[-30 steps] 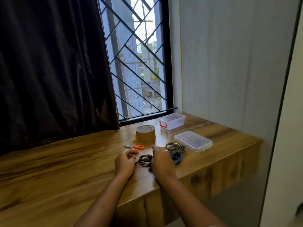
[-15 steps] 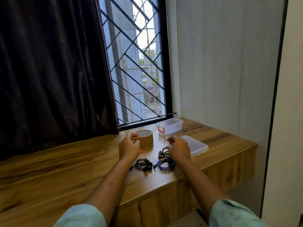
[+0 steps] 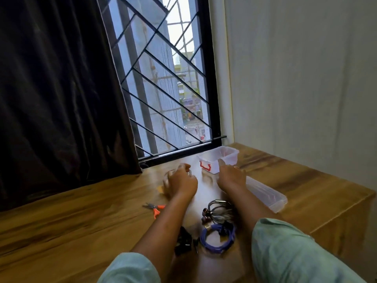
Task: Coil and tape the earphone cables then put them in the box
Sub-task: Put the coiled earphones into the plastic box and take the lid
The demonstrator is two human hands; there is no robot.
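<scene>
Three coiled earphone cables lie near the desk's front edge: a blue one (image 3: 217, 240), a grey one (image 3: 220, 211) just beyond it, and a black one (image 3: 183, 241) partly under my left forearm. My left hand (image 3: 181, 181) is curled over the brown tape roll (image 3: 165, 180), which is blurred and mostly hidden. My right hand (image 3: 231, 177) hovers just in front of the clear box (image 3: 219, 155) with its red latch. The back of that hand faces me, so its fingers are hidden.
Orange-handled scissors (image 3: 156, 208) lie left of my left forearm. The clear lid (image 3: 267, 196) rests right of my right arm. A dark curtain (image 3: 61, 88) and barred window (image 3: 169, 88) stand behind the wooden desk (image 3: 71, 221), with a wall on the right.
Both hands have moved away from the cables toward the back of the desk, the left onto the tape roll, the right toward the box. The view has tilted down and come closer.
</scene>
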